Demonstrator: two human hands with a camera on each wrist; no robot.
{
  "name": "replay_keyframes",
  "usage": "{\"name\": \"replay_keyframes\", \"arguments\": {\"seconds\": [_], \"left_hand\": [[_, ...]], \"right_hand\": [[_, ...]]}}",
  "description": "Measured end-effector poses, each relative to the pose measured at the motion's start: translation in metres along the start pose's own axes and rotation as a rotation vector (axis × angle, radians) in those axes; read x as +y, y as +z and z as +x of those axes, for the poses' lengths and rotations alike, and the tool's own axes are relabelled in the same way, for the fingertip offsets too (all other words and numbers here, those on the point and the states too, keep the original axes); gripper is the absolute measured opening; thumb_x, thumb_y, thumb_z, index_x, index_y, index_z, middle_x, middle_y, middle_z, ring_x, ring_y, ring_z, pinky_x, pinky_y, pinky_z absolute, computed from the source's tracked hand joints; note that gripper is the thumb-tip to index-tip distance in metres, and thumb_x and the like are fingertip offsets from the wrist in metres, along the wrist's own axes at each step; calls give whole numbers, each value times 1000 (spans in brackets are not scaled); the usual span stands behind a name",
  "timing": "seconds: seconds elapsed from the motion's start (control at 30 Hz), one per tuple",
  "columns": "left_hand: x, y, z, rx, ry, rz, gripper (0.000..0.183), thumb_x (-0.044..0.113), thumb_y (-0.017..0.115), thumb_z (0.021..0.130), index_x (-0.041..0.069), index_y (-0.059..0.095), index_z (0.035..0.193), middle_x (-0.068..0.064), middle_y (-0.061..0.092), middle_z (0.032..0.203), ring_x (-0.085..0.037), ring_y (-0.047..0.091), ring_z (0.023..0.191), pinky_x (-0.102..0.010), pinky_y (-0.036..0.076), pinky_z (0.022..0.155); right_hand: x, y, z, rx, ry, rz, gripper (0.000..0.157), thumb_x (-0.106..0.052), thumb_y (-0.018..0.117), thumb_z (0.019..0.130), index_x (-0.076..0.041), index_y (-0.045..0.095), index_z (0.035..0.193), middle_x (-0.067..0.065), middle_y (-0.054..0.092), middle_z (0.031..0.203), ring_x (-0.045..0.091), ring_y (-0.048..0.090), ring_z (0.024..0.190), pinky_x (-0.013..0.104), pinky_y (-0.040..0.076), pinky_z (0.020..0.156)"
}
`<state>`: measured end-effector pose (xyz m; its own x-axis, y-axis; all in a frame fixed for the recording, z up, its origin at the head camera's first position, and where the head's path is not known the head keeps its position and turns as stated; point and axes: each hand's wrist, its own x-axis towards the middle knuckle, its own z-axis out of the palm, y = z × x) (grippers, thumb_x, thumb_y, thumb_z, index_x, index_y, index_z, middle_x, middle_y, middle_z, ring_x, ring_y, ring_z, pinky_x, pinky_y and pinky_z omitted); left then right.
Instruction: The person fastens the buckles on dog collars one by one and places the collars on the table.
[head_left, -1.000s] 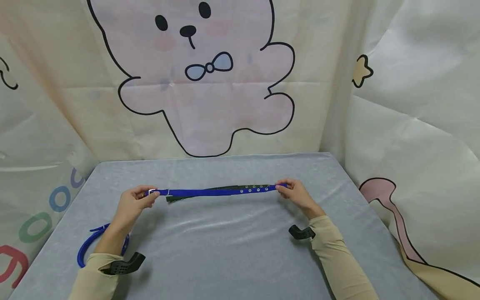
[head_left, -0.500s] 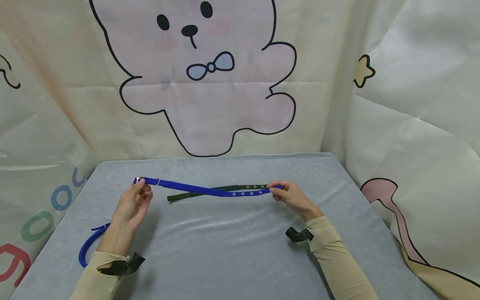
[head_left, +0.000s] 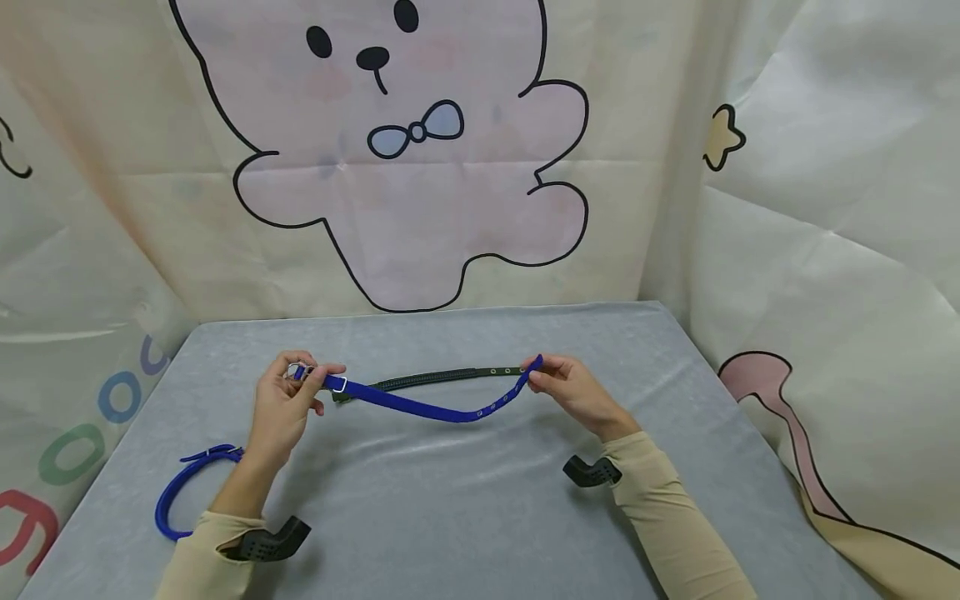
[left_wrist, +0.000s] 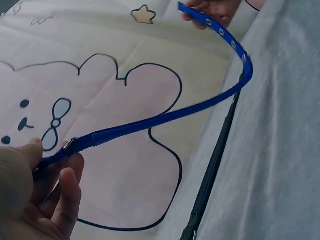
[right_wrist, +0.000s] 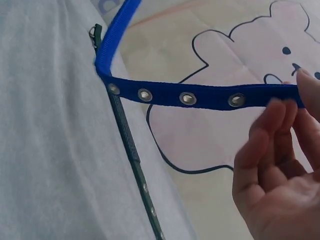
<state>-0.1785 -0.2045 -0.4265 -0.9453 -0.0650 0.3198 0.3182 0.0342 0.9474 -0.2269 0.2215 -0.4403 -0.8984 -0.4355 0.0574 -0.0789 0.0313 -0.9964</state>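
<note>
A blue pet collar [head_left: 408,407] with a metal buckle and a row of eyelets [right_wrist: 188,98] hangs in a shallow sag between both hands. My left hand [head_left: 281,408] pinches its buckle end between thumb and fingers. At the other end, my right hand [head_left: 576,393] pinches the tip beyond the eyelets. Behind the sagging strap, a dark green collar [head_left: 438,377] with eyelets lies stretched out on the table; the blue one overlaps it in the head view. In the left wrist view, the blue strap [left_wrist: 170,117] curves across toward the right hand.
A second blue collar [head_left: 167,500], curved into a loop, lies on the table at the left, partly hidden by the left forearm. Grey cloth covers the table [head_left: 465,517]. Printed curtains [head_left: 420,233] stand behind and at both sides.
The blue collar was nearly straight and now sags. My left hand first rose and tilted the buckle end up, then came lower and inward. My right hand has shifted slightly left.
</note>
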Motion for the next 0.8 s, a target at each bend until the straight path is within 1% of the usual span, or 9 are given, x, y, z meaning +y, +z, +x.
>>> {"name": "replay_keyframes", "arguments": {"seconds": [0.1, 0.13, 0.17, 0.27, 0.33, 0.4, 0.53, 0.63, 0.8], "left_hand": [[2, 7, -3, -39, 61, 113, 19, 11, 57, 103, 9, 57, 122, 16, 78, 96, -12, 63, 54, -25, 52, 48], [2, 9, -4, -57, 75, 126, 21, 10, 56, 104, 7, 58, 124, 16, 78, 96, -12, 65, 56, -25, 52, 47], [3, 11, -5, -76, 81, 124, 22, 9, 56, 104, 4, 60, 125, 14, 78, 97, -12, 66, 57, -25, 52, 47], [4, 16, -7, -135, 77, 83, 21, 7, 57, 103, -1, 63, 121, 9, 77, 100, -7, 70, 70, -24, 53, 49], [4, 17, -8, -175, 65, 58, 22, 6, 59, 101, -1, 62, 122, 8, 76, 104, -6, 71, 75, -23, 55, 53], [5, 18, -9, -213, 55, 26, 30, 3, 61, 100, 1, 58, 130, 8, 76, 108, -7, 72, 80, -24, 58, 59], [6, 21, -10, -262, 45, -20, 44, 0, 60, 99, 5, 48, 142, 9, 75, 117, -8, 74, 87, -26, 61, 70], [6, 24, -11, -269, 43, -18, 42, 1, 60, 100, 0, 49, 140, 11, 74, 119, -7, 75, 92, -26, 61, 73], [5, 31, -14, -307, 35, 24, 25, 4, 58, 102, -10, 56, 122, 9, 76, 115, -6, 75, 96, -28, 62, 73]], "right_hand": [[-6, 6, -1, 43, -32, -36, 12, -17, 60, 103, -19, 70, 109, -12, 67, 102, 6, 61, 95, 26, 51, 93], [-7, 8, -1, 60, -46, -41, 13, -17, 60, 103, -15, 70, 110, -12, 68, 102, 6, 61, 95, 26, 52, 93], [-8, 10, -1, 73, -63, -47, 13, -16, 59, 103, -14, 70, 109, -12, 68, 102, 6, 61, 96, 26, 52, 92], [-9, 16, 0, 101, -110, -28, 13, -14, 58, 104, -8, 69, 106, -9, 70, 100, 7, 65, 95, 26, 55, 90], [-9, 21, 0, 104, -138, 6, 14, -14, 57, 104, -5, 67, 104, -6, 71, 97, 8, 67, 93, 24, 57, 88], [-10, 25, 1, 106, -148, 37, 11, -14, 57, 104, -11, 67, 100, -4, 71, 93, 8, 68, 89, 25, 58, 87], [-11, 32, 0, 110, -148, 68, 13, -15, 55, 105, -13, 68, 102, -2, 69, 88, 7, 67, 83, 23, 58, 82], [-12, 37, 0, 113, -140, 73, 15, -16, 55, 105, -11, 68, 109, -3, 67, 86, 7, 64, 78, 22, 57, 77], [-16, 47, -2, 76, -128, 33, 28, -18, 52, 107, -2, 64, 127, -2, 60, 82, 7, 57, 70, 21, 52, 68]]}}
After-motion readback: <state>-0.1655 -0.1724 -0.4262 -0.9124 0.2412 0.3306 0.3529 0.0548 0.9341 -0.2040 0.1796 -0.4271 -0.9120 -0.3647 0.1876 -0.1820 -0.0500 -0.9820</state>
